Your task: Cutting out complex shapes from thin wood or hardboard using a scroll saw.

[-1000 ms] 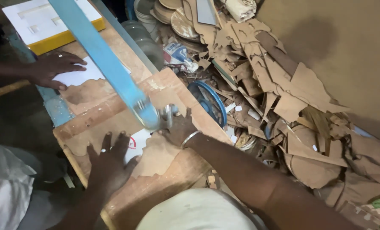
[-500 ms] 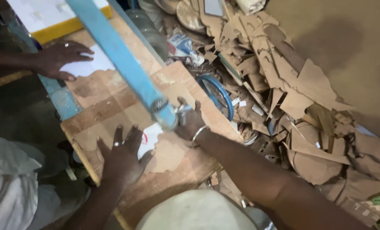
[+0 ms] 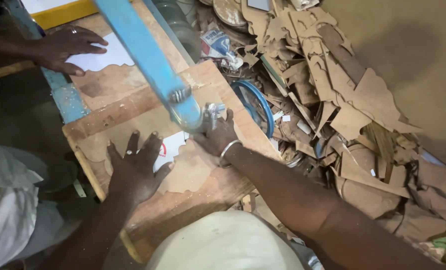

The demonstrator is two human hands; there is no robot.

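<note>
wooden bench [image 3: 148, 230] fills centre frame; left hand [image 3: 135, 167] presses flat, fingers spread, steadying the thin board [image 3: 188, 170]; right hand [image 3: 217, 136], fingers curled, guides it beside the blue saw arm [image 3: 148, 60].

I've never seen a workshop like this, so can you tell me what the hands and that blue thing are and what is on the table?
The picture comes from a camera worn on a person's head, looking down at their own two hands. The left hand lies flat with fingers spread on a thin brown board with a wavy cut edge. The right hand, which has a metal bracelet on the wrist, presses the same board next to the blue saw arm. That arm reaches over the wooden table and ends just above the board. At the top left, another person's hand rests on a white cut-out shape. To the right lies a big pile of board scraps. Neither hand grips anything; both just press down.
</note>
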